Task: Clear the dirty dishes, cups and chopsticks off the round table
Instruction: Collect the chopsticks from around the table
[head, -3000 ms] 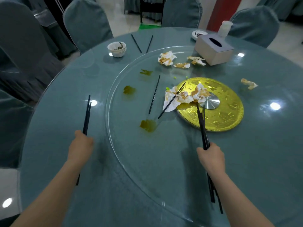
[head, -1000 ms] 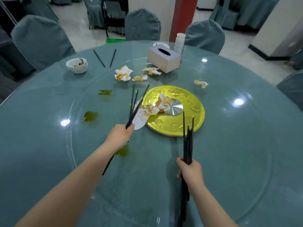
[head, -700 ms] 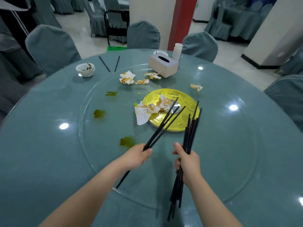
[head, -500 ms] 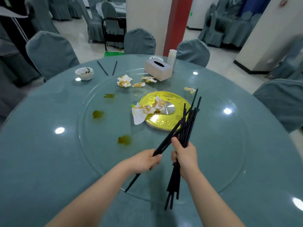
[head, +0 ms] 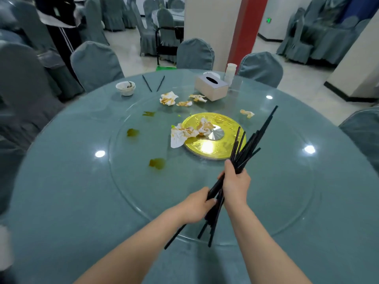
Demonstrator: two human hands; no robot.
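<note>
round table (head: pixel 61 201): fills most of the frame, teal under glass, with a glass lazy Susan (head: pixel 276 201) on top and a gold centre plate (head: pixel 223 121) in the middle

step: looks like the chopstick round-up, both handfuls getting merged into one bundle just right of centre, lower half of the frame

chopstick bundle (head: pixel 249 140): black, fanned out up and to the right over the gold plate's edge, loose ends poking out below the hands

right hand (head: pixel 235 184): fingers curled tight round the middle of the bundle, thumb up along it

left hand (head: pixel 196 206): just below and left of the right one, fingers wrapped round the lower ends, one stick trailing down-left

next move: my guess, square the sticks up in one hand so the other is free, then reach far across

still to clear: two loose chopsticks (head: pixel 152 84) upper centre-left, stacked small bowls (head: pixel 125 88) beside them, stacked cups (head: pixel 230 73) behind the tissue box (head: pixel 212 89)

junk: crumpled napkins (head: pixel 184 133) on the gold plate, more near the box
</note>
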